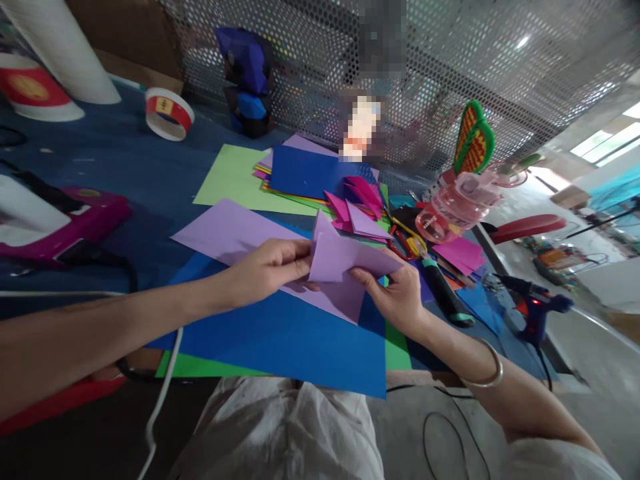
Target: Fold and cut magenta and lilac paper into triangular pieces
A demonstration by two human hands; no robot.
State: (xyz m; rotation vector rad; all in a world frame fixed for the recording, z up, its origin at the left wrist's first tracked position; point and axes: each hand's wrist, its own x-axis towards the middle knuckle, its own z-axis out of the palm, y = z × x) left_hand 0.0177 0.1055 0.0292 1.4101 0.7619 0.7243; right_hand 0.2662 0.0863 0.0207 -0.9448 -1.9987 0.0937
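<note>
A folded piece of purple paper (337, 258) is held up between my two hands over the table. My left hand (270, 270) pinches its left end, where a pointed fold rises. At the right end, my right hand (393, 293) grips it with the thumb in front and the fingers hidden behind. Beneath it lies a larger purple sheet (230, 230), slanting across a big blue sheet (280, 347). Just beyond my hands sit small folded pieces in pink (367, 193) and a folded purple piece (367, 221).
A stack topped by dark blue paper (310, 172) lies behind. To the right are scissors (407, 243), a black-handled cutter (445, 293), a pink bottle (455, 207) and a glue gun (537, 307) with a lit red light. A magenta tool (95, 217) with a cord lies left.
</note>
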